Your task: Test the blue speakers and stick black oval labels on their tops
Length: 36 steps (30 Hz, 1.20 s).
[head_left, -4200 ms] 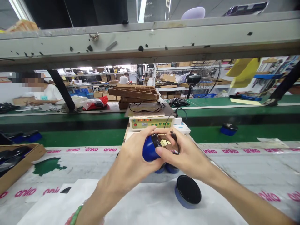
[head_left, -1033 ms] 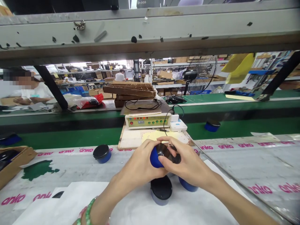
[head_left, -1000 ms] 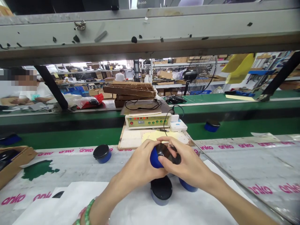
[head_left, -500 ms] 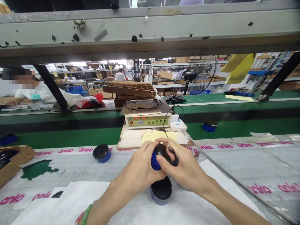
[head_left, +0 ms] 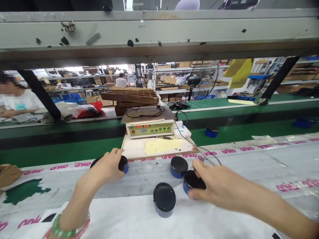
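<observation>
My left hand [head_left: 106,169] has its fingers and thumb around a round black-and-blue container [head_left: 124,164] on the bench, largely covered by the hand. Just left of it, the dark top of another container [head_left: 95,161] shows behind my wrist. With thumb and fingers, my right hand [head_left: 211,182] grips a second black-topped container [head_left: 193,181] at its right side. Close behind that one stands a similar container [head_left: 178,166]. Between my hands, nearer to me, a black-topped container [head_left: 164,198] rests on white paper [head_left: 129,219], untouched.
A control box [head_left: 151,128] with lit red digits sits on a board at the back. Behind the bench, a green conveyor [head_left: 62,151] carries a blue container [head_left: 212,131]. A cardboard box [head_left: 10,174] is at the left edge. A shelf beam [head_left: 159,31] crosses overhead; a person [head_left: 18,96] sits beyond.
My hands were together around a blue-and-black container; now they are apart, the left over containers at the left, the right on one at the right. The view has shifted right.
</observation>
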### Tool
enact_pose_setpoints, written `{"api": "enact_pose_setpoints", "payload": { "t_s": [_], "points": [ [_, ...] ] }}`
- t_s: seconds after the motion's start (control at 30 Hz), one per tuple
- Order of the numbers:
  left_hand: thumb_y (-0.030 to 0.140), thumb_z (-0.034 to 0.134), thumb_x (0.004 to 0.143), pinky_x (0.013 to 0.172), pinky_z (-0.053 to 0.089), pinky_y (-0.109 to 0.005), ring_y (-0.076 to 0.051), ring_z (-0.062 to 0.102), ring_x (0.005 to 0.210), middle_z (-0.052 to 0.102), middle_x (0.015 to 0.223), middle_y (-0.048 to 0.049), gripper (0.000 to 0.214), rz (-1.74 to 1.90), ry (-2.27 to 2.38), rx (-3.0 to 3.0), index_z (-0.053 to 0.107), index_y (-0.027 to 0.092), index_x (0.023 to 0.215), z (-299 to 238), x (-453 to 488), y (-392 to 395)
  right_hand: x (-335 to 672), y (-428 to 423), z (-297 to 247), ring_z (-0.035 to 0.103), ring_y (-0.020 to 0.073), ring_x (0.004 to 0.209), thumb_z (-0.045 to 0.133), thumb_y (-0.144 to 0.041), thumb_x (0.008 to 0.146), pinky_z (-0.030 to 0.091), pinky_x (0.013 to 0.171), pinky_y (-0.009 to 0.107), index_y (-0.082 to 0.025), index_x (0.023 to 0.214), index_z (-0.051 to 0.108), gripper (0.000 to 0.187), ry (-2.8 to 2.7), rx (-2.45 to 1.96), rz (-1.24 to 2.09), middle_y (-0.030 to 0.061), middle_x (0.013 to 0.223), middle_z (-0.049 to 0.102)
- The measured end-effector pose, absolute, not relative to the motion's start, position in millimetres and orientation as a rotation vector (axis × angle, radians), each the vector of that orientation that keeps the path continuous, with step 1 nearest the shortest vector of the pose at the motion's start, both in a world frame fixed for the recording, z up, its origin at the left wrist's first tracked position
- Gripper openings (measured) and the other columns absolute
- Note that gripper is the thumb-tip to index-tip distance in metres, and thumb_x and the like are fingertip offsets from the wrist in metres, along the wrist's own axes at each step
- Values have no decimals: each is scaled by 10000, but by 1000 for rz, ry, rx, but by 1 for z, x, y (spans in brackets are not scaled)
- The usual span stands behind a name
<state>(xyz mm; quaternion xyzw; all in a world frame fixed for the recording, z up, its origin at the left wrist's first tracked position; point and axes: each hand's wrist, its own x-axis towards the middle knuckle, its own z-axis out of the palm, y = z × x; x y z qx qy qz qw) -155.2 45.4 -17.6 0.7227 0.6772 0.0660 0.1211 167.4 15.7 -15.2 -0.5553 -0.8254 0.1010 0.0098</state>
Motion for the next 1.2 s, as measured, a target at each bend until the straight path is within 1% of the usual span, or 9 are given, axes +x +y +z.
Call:
{"api": "enact_pose_setpoints", "payload": {
  "t_s": [0.13,0.3,0.53,0.6,0.73,0.9,1.0,1.13,1.2],
  "points": [
    [373,747,563,934,436,-398,-362,525,1173,545,1313,-119,675,142,1601,2211,562,241,1199,-21,-100,9,156,1,-34,615,270,717,574,-281,791,297,543,299,-213,871,452,162,-2626,-1684,367,66,895,629],
    [166,618,606,748,496,-373,-310,649,877,669,968,-72,369,146,1383,2275,636,242,966,-29,-83,5,132,-1,-34,606,230,696,633,-302,783,325,559,282,-205,884,487,203,-2708,-1431,402,35,908,635],
    [180,561,771,1083,343,-432,-286,446,1294,465,1411,-118,583,474,1415,2295,438,194,1340,-59,-102,57,136,59,-18,612,166,759,620,-510,820,427,618,255,-199,979,558,355,-2413,-1622,308,13,897,640],
    [212,551,809,1135,279,-413,-251,370,1357,401,1469,-101,591,506,1372,2289,396,203,1380,-66,-101,60,159,94,-4,607,175,864,483,-460,934,482,746,333,-147,1076,556,351,-2138,-1854,182,60,997,621],
    [285,523,859,1138,270,-451,-260,300,1395,290,1532,-85,578,600,1370,2249,355,247,1411,-62,-102,56,210,150,8,594,210,994,565,-354,916,505,842,418,-141,1195,545,352,-1732,-2197,87,97,1178,570],
    [339,463,911,1103,338,-422,-245,405,1319,443,1418,-53,341,817,1390,2204,543,276,1237,-36,-96,44,226,156,6,608,184,918,563,-345,917,518,785,378,-138,1138,564,303,-1630,-2196,118,78,1098,596],
    [398,433,939,1021,433,-356,-225,466,1255,448,1397,-42,326,972,1264,2044,558,296,1221,-24,-83,29,198,126,17,589,158,774,555,-475,883,485,697,312,-161,993,539,333,-1730,-1986,141,51,964,616],
    [568,621,792,919,493,-321,-231,512,1188,379,1445,-48,739,1023,847,1633,279,380,1420,-14,-69,8,144,56,34,510,127,578,600,-637,754,376,494,242,-236,864,445,444,-2116,-1392,400,-15,784,600],
    [590,703,700,847,516,-311,-241,571,1096,502,1332,-82,803,952,671,1469,374,311,1378,-9,-67,2,127,28,39,451,126,528,549,-624,799,330,465,252,-240,803,419,405,-2182,-1154,357,-22,676,537]
  ]
}}
